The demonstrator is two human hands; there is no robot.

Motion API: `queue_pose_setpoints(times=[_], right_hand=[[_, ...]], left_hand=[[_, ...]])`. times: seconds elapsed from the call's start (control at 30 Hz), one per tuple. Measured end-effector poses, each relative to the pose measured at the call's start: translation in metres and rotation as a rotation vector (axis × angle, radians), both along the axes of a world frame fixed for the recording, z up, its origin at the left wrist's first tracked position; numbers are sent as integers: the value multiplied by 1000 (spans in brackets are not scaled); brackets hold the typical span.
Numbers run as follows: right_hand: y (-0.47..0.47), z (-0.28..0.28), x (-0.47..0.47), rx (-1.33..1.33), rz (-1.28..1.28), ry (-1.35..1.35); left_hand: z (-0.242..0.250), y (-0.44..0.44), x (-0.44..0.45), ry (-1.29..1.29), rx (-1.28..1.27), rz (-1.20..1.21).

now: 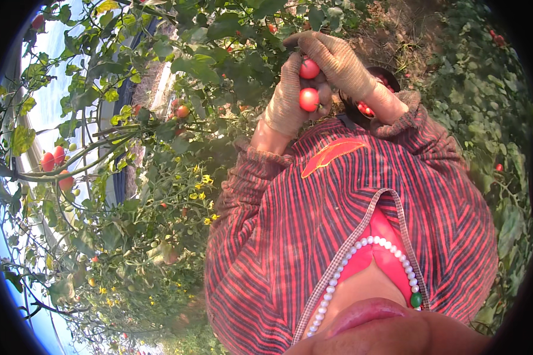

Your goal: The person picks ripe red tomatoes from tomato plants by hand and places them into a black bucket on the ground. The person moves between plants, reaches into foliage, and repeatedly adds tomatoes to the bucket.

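Two small red tomatoes, an upper one (309,69) and a lower one (309,100), lie in my left hand (286,100). It wears a beige knitted work glove with darkened fingertips, and its thumb and fingers curl around the fruit. My right hand (337,62), gloved alike, arches over the upper tomato with its fingers bent toward the leaves beyond my left thumb. Whether its hidden fingertips grip anything cannot be told. Just behind my right wrist is a dark bucket (353,111) with small red tomatoes (365,108) inside, partly covered by my arm.
Tomato vines (124,248) with yellow flowers crowd the left side. A thick bent stem (49,178) bears ripe tomatoes (47,162). Leafy plants (475,106) line the right. Dry ground (395,33) shows beyond my hands, and bright plastic sheeting (49,106) stands at far left.
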State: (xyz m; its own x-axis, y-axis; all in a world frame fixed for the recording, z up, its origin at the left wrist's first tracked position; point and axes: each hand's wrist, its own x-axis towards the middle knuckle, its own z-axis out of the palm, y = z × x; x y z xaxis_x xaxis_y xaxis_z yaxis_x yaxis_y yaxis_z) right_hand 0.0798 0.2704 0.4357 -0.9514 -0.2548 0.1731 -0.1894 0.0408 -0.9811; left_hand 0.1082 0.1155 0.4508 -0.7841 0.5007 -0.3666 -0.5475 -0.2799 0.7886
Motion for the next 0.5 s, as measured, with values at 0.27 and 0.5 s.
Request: queue_pose_setpoints(times=[0.27, 0.5], right_hand=[[25, -30, 1, 179, -96, 83], [47, -52, 30, 431, -15, 96]], left_hand=[[-37, 5, -16, -232, 187, 260], [-72, 38, -20, -354, 150, 140]])
